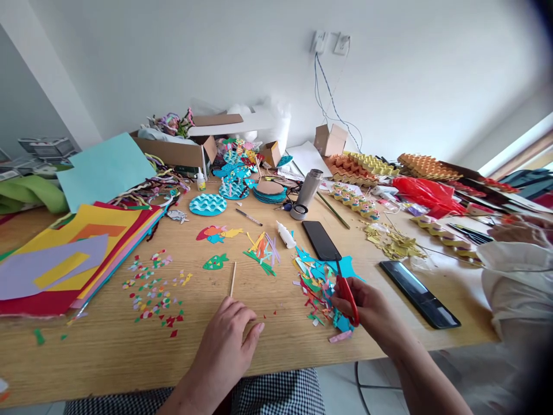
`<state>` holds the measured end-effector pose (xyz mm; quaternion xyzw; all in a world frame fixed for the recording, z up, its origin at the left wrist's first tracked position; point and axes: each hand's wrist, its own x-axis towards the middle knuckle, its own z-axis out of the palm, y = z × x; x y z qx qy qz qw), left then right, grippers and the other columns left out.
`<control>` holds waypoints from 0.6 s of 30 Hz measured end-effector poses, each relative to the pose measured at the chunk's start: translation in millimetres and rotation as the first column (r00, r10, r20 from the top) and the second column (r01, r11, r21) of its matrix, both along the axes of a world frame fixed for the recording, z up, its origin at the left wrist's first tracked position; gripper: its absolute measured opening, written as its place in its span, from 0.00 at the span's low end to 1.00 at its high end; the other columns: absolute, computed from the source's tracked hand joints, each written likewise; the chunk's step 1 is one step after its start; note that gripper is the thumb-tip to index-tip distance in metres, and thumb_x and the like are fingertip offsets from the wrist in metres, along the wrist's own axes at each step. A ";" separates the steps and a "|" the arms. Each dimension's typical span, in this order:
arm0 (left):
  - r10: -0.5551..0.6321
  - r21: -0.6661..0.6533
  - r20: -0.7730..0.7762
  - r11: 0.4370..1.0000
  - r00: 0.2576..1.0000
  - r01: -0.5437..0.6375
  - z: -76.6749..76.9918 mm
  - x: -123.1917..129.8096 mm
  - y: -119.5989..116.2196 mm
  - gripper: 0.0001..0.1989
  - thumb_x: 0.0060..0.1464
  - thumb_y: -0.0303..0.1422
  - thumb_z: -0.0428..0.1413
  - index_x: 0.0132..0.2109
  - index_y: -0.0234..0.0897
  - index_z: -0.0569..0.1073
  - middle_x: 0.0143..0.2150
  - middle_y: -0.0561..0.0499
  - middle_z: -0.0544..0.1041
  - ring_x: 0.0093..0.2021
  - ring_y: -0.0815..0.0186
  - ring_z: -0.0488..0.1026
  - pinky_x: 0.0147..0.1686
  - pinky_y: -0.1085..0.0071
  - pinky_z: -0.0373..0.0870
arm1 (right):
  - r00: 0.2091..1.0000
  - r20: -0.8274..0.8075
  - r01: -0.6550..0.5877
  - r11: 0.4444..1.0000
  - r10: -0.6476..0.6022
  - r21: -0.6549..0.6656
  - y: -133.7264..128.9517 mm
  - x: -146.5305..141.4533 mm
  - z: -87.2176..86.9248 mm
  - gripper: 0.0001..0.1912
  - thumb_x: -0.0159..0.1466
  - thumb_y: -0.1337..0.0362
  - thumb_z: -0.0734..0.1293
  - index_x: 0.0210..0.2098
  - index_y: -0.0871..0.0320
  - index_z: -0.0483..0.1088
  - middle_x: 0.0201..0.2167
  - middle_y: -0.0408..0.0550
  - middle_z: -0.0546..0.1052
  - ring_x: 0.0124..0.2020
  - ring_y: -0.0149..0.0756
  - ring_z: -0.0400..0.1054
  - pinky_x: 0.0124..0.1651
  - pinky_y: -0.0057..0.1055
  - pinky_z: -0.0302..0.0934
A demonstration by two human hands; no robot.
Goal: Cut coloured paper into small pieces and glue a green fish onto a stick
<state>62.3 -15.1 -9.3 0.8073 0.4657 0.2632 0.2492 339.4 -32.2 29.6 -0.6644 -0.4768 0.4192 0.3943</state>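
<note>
On the right, my right hand (360,302) has its fingers closed around the handles of red scissors (349,297). The dark blades point away from me toward a black phone (322,240). Beneath the scissors lies a heap of coloured paper scraps (313,286), with blue offcuts among them. My left hand (228,334) rests near the front edge, fingers loosely bent and thumb apart. A thin wooden stick (233,278) extends beyond its knuckles, its near end hidden. Ahead are a green paper fish (215,261), overlapping coloured paper fish (218,233) and several paper strips (261,251).
Small paper cut-outs (158,294) are scattered left. Coloured sheets (82,253) are stacked beyond them. A glue bottle (286,235), thermos (310,187) and blue wavy disc (208,204) stand farther back. Another phone (419,294) and another person's sleeve (510,282) are at right.
</note>
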 end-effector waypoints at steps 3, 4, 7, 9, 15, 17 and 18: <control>-0.035 -0.072 0.107 0.996 0.994 0.043 6.8 10.9 3.6 0.06 0.55 0.29 0.53 0.31 0.36 0.73 0.31 0.49 0.75 0.38 0.60 0.69 0.40 0.65 0.65 | 0.997 -0.078 0.001 1.000 -0.001 0.006 0.2 -2.3 4.6 0.16 0.49 0.56 0.74 0.30 0.58 0.67 0.24 0.39 0.68 0.25 0.28 0.60 0.26 0.24 0.54; -0.045 -0.111 0.156 0.992 0.987 0.063 9.3 16.5 5.1 0.06 0.54 0.29 0.53 0.31 0.36 0.74 0.31 0.50 0.76 0.37 0.61 0.70 0.40 0.66 0.65 | 0.995 -0.097 0.001 1.000 0.000 0.015 0.3 -3.3 5.1 0.16 0.49 0.57 0.74 0.29 0.58 0.67 0.24 0.39 0.67 0.25 0.28 0.60 0.26 0.24 0.54; -0.055 -0.264 0.307 0.954 0.950 0.140 14.1 39.2 9.6 0.07 0.54 0.32 0.53 0.33 0.37 0.76 0.30 0.50 0.76 0.33 0.65 0.71 0.35 0.70 0.65 | 0.989 -0.145 0.008 1.000 -0.006 0.019 1.9 -7.0 5.2 0.17 0.47 0.58 0.75 0.29 0.59 0.67 0.24 0.39 0.68 0.25 0.28 0.59 0.27 0.25 0.55; -0.026 -0.320 0.371 0.935 0.928 0.154 13.9 57.0 12.6 0.08 0.53 0.33 0.53 0.35 0.36 0.77 0.32 0.49 0.77 0.31 0.66 0.70 0.32 0.72 0.65 | 0.984 -0.178 0.018 1.000 -0.016 0.010 3.2 -9.6 5.0 0.19 0.45 0.59 0.76 0.29 0.59 0.67 0.24 0.39 0.68 0.25 0.28 0.60 0.28 0.25 0.56; 0.032 -0.484 0.484 0.843 0.875 0.237 7.0 97.7 19.8 0.11 0.51 0.37 0.54 0.36 0.34 0.77 0.33 0.48 0.79 0.29 0.65 0.72 0.29 0.72 0.65 | 0.971 -0.237 0.013 1.000 -0.018 -0.019 3.7 -14.6 -0.2 0.21 0.44 0.58 0.77 0.30 0.58 0.65 0.23 0.38 0.69 0.25 0.28 0.61 0.28 0.25 0.56; 0.052 -0.487 0.501 0.842 0.864 0.232 5.8 103.6 21.9 0.10 0.51 0.35 0.54 0.33 0.33 0.77 0.31 0.48 0.79 0.30 0.65 0.73 0.29 0.72 0.65 | 0.973 -0.231 -0.002 1.000 -0.003 -0.021 3.6 -15.5 -3.9 0.21 0.44 0.57 0.77 0.31 0.58 0.65 0.24 0.38 0.69 0.25 0.28 0.61 0.28 0.25 0.56; 0.059 -0.484 0.509 0.845 0.859 0.229 5.3 105.4 23.0 0.09 0.51 0.34 0.53 0.31 0.33 0.76 0.30 0.48 0.79 0.29 0.65 0.73 0.29 0.72 0.65 | 0.975 -0.224 -0.009 1.000 0.005 -0.016 3.8 -16.2 -5.7 0.21 0.44 0.57 0.77 0.31 0.58 0.65 0.24 0.38 0.69 0.25 0.29 0.62 0.28 0.25 0.57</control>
